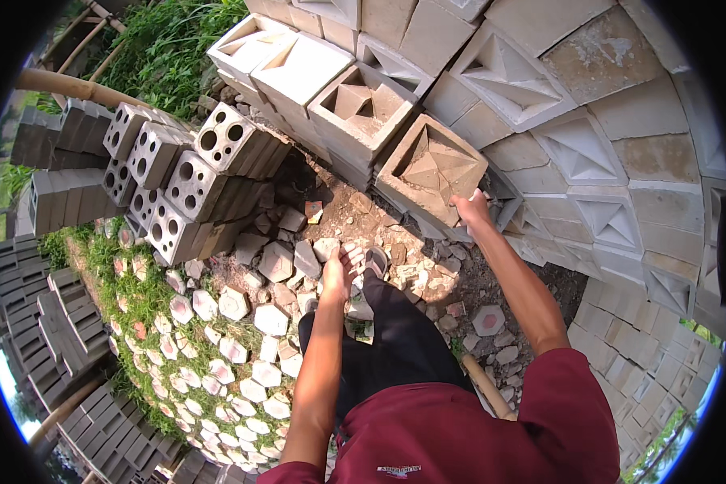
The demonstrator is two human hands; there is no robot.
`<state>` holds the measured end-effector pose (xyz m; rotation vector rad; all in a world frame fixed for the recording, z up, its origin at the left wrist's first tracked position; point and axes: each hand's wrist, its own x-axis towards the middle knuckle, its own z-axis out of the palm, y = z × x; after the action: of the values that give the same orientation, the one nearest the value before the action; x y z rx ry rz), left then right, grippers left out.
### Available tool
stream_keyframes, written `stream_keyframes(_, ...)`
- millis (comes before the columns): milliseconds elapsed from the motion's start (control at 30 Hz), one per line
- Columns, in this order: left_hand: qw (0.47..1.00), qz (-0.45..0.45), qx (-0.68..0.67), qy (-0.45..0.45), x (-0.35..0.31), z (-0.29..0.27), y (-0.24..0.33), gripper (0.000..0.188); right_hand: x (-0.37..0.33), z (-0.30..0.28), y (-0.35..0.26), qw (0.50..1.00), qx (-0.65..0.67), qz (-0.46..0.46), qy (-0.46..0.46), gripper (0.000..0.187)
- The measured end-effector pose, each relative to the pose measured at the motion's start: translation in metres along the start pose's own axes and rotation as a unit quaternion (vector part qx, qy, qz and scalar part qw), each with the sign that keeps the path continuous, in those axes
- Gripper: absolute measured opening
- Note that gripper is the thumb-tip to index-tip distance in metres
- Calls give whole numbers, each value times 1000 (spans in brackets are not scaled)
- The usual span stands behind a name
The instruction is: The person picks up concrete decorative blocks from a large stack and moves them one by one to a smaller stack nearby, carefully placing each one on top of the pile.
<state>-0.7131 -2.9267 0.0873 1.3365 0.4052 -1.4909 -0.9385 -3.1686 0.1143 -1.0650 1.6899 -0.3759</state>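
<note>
My right hand (473, 208) grips the near right corner of a tan concrete vent block (437, 165). This block has a square rim and a recessed, folded pyramid pattern. It lies face up and slightly tilted at the near end of a row, and what supports it is partly hidden. My left hand (344, 268) hangs in the air over the rubble with its fingers apart and holds nothing. Beside the gripped block stands another patterned block (363, 106), with paler blocks (298, 64) farther along the row.
A tall wall of stacked vent blocks (585, 149) rises on the right. On the left are stacked grey blocks with round holes (169, 230). Broken stones (278, 262) cover the ground around my sandalled foot (376, 262). Hexagonal pavers (234, 349) lie in grass; a bamboo pole (488, 387) is beside me.
</note>
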Motion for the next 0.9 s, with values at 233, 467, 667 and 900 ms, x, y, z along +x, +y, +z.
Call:
stream_keyframes(233,991,-23,-40,-125,6,-38,-29,54,-113,-11,21,993,-12,-81,-91,50)
stream_keyframes(467,990,-33,-119,-74,-29,-79,-31,52,-178,63,31,925,-305,-117,-196,56)
stream_keyframes(667,948,120,-294,21,-106,-202,-68,47,-250,172,3,811,-402,-233,-356,61)
stream_keyframes(900,871,260,-414,55,-272,-299,-57,38,-415,269,-40,706,-409,-296,-496,62)
